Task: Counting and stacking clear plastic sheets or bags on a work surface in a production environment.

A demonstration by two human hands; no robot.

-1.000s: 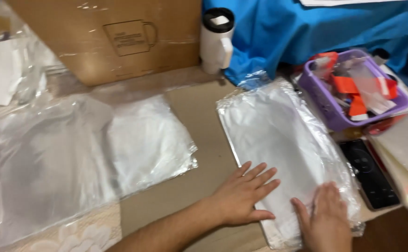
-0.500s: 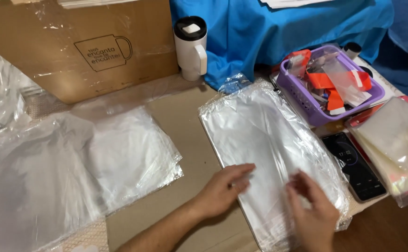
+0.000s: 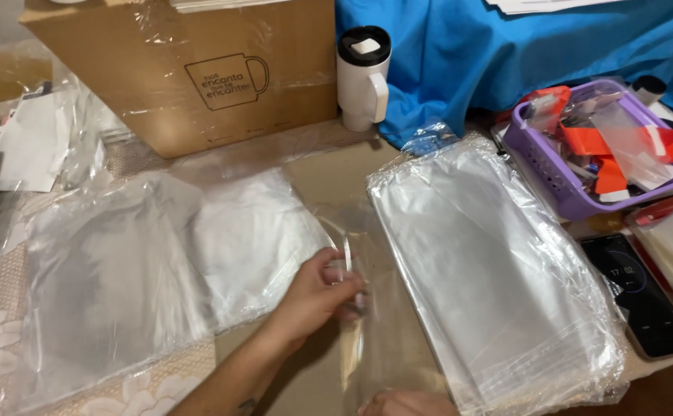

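At centre frame the left hand (image 3: pixel 317 296) pinches one clear plastic bag (image 3: pixel 367 308); the right hand (image 3: pixel 406 402), bottom edge, is barely visible, grip unclear. Right stack of bags (image 3: pixel 490 270) remains thick; loose bags (image 3: pixel 159 270) lie left.

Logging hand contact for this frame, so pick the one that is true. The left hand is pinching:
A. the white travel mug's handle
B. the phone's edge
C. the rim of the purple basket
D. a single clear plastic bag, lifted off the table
D: the left hand pinches the edge of a clear plastic bag held up beside the stack of bags; the phone, purple basket and mug sit untouched.
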